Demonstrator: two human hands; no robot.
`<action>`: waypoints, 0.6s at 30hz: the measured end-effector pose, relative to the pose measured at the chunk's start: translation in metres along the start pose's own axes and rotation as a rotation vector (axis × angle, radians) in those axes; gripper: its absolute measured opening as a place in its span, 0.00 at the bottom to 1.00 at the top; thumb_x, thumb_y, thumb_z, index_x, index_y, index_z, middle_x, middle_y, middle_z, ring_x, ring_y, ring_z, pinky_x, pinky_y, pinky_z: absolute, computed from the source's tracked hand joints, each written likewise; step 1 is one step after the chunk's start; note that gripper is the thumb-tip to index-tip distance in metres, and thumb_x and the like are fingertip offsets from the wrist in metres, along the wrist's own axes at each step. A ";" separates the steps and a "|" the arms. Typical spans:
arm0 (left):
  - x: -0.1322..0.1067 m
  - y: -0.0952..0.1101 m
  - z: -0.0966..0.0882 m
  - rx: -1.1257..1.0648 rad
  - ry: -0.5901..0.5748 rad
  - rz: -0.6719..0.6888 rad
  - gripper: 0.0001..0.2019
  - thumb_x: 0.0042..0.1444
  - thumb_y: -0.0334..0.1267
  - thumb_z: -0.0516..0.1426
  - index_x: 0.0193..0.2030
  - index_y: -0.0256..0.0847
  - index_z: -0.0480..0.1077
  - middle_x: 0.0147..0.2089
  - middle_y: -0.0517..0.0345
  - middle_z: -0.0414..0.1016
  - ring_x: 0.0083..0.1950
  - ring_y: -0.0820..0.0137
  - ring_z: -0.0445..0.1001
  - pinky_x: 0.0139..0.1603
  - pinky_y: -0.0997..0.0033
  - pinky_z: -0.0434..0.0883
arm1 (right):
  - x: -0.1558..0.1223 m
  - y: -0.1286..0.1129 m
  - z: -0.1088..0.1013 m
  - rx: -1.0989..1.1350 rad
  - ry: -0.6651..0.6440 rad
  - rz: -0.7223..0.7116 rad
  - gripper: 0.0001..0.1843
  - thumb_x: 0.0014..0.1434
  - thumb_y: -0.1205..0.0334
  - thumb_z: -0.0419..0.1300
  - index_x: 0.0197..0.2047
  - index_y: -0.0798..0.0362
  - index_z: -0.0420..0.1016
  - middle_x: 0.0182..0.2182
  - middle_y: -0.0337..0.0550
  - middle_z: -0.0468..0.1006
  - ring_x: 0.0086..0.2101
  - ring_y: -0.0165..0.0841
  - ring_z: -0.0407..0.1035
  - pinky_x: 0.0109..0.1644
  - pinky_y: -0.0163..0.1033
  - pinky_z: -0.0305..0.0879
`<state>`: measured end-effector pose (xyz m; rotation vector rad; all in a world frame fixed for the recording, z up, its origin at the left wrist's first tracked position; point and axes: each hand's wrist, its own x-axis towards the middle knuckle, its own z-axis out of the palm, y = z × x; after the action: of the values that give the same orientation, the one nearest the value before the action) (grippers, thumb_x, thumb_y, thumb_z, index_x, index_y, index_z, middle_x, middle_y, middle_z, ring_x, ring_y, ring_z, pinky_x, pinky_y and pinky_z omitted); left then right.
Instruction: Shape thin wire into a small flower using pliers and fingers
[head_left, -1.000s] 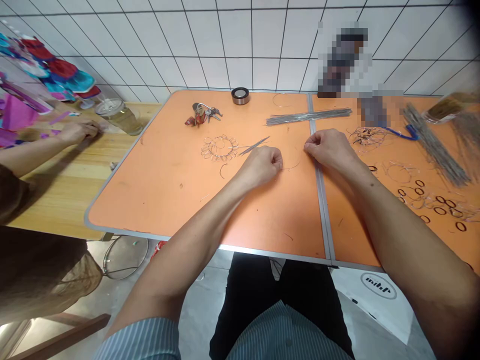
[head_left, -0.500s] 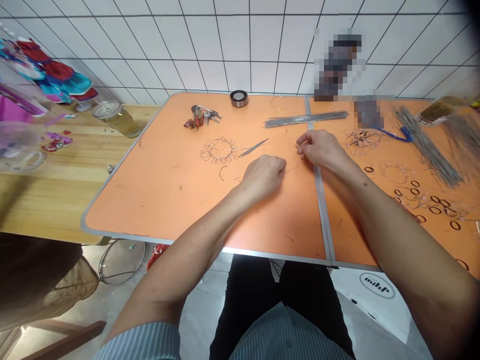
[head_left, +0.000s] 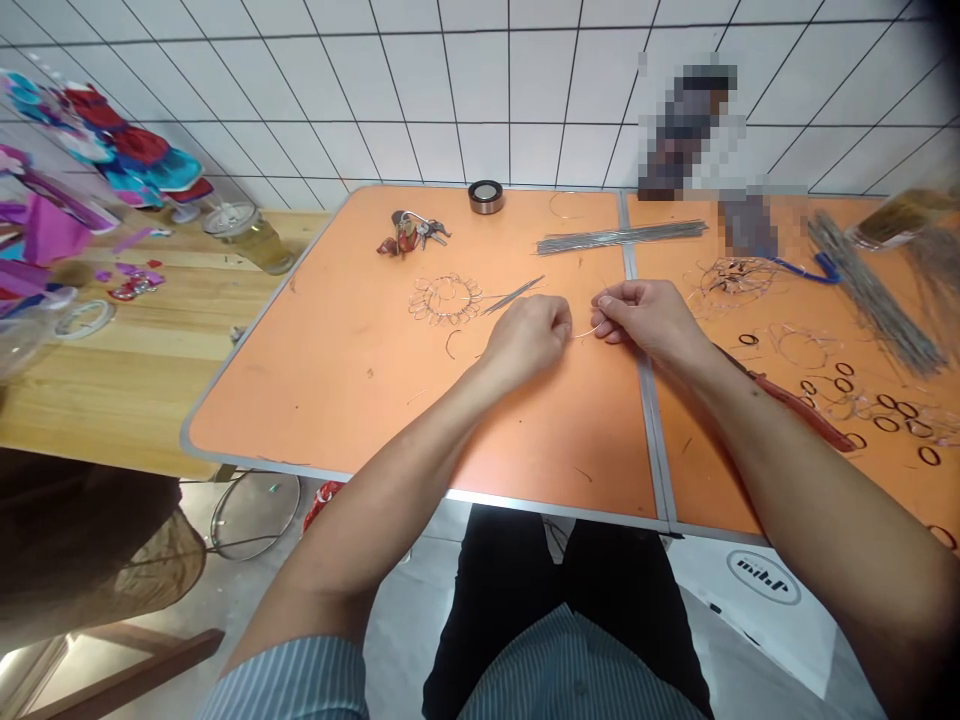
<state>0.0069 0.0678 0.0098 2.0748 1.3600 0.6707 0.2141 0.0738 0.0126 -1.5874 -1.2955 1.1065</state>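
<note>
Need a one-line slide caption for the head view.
Left hand and right hand pinch a thin wire at the orange table, a looped wire ring lying nearby.

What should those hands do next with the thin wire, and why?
Perhaps the right hand should bend the thin wire a little more: it spans the gap to the left hand in a shallow curve, while the wire ring lying nearby has small rounded loops.

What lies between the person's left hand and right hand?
In the head view, a thin, slightly curved wire crosses the gap between the left hand and right hand, with the orange table beneath.
</note>
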 end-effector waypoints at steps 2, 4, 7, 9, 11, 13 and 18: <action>0.004 -0.005 -0.005 -0.095 0.086 -0.019 0.08 0.64 0.27 0.60 0.34 0.42 0.77 0.37 0.54 0.83 0.39 0.64 0.75 0.44 0.61 0.66 | 0.002 0.001 -0.001 0.033 0.027 -0.016 0.15 0.77 0.73 0.68 0.35 0.53 0.85 0.31 0.45 0.88 0.28 0.28 0.81 0.31 0.29 0.79; 0.007 -0.009 -0.011 -0.201 0.167 -0.045 0.08 0.64 0.28 0.61 0.33 0.42 0.76 0.35 0.57 0.81 0.37 0.66 0.73 0.43 0.63 0.66 | 0.002 0.001 -0.002 0.064 0.052 -0.034 0.15 0.77 0.73 0.68 0.36 0.53 0.86 0.31 0.45 0.88 0.27 0.29 0.81 0.31 0.30 0.80; 0.009 -0.014 -0.015 -0.331 0.227 -0.104 0.11 0.64 0.27 0.62 0.30 0.41 0.74 0.29 0.60 0.75 0.33 0.70 0.71 0.38 0.66 0.65 | 0.002 -0.001 -0.004 0.090 0.095 -0.063 0.15 0.76 0.74 0.68 0.35 0.53 0.85 0.30 0.45 0.88 0.26 0.30 0.80 0.30 0.32 0.81; 0.009 -0.015 -0.015 -0.419 0.223 -0.155 0.12 0.64 0.27 0.63 0.29 0.41 0.74 0.27 0.62 0.72 0.30 0.72 0.70 0.35 0.68 0.66 | 0.001 -0.004 -0.005 0.094 0.122 -0.086 0.14 0.75 0.74 0.69 0.35 0.53 0.85 0.30 0.45 0.87 0.26 0.30 0.80 0.30 0.33 0.81; 0.007 -0.014 -0.013 -0.545 0.209 -0.192 0.11 0.65 0.27 0.64 0.30 0.40 0.76 0.26 0.62 0.73 0.28 0.73 0.72 0.34 0.70 0.69 | 0.000 -0.006 -0.007 0.098 0.145 -0.121 0.12 0.74 0.73 0.71 0.36 0.53 0.86 0.31 0.45 0.88 0.27 0.31 0.81 0.31 0.33 0.82; 0.006 -0.012 -0.011 -0.709 0.188 -0.202 0.09 0.65 0.29 0.67 0.32 0.39 0.79 0.29 0.60 0.78 0.29 0.74 0.77 0.36 0.72 0.73 | -0.001 -0.008 -0.008 0.092 0.160 -0.155 0.10 0.73 0.71 0.73 0.38 0.53 0.86 0.31 0.45 0.88 0.28 0.31 0.82 0.32 0.34 0.83; 0.005 -0.008 -0.008 -1.031 0.135 -0.203 0.08 0.63 0.33 0.74 0.36 0.37 0.81 0.43 0.51 0.90 0.39 0.73 0.88 0.45 0.75 0.82 | -0.008 -0.013 -0.007 0.098 0.148 -0.195 0.10 0.75 0.72 0.72 0.39 0.53 0.87 0.32 0.45 0.88 0.28 0.31 0.83 0.33 0.34 0.83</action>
<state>-0.0023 0.0769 0.0106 1.0700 0.9397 1.1246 0.2165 0.0680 0.0279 -1.4103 -1.2488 0.9011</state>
